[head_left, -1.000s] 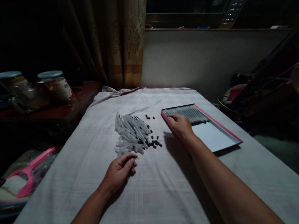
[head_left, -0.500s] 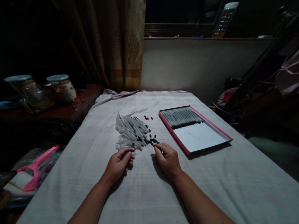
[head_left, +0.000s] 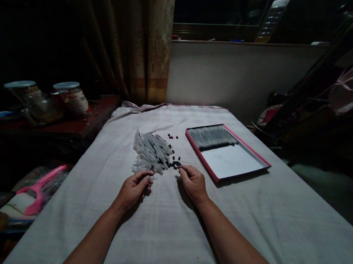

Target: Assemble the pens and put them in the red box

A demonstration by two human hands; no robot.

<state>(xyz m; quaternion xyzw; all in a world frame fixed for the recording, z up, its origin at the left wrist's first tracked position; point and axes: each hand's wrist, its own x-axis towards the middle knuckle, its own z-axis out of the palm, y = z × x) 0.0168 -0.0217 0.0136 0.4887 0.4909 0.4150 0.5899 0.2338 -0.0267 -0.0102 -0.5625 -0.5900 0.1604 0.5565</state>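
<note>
A heap of clear plastic pen tubes [head_left: 151, 152] lies on the white cloth-covered table [head_left: 162, 234]. Small black caps [head_left: 175, 164] are scattered at the heap's right edge. My left hand [head_left: 132, 190] rests on the cloth just below the heap, fingers curled and pinched together; what they hold is too small to make out. My right hand [head_left: 193, 182] sits beside it, its fingertips pinched at the black caps. A pink-rimmed tray [head_left: 230, 164] to the right holds a row of finished pens [head_left: 212, 137] at its far end.
Two lidded jars [head_left: 50, 101] stand on a dark side table at the left. A pink plastic tool [head_left: 39, 190] lies lower left. A curtain [head_left: 142, 43] hangs behind the table. Bags and clutter fill the right side.
My right hand left the tray's row of pens and came back left to the black caps beside the heap. My left hand stayed below the heap.
</note>
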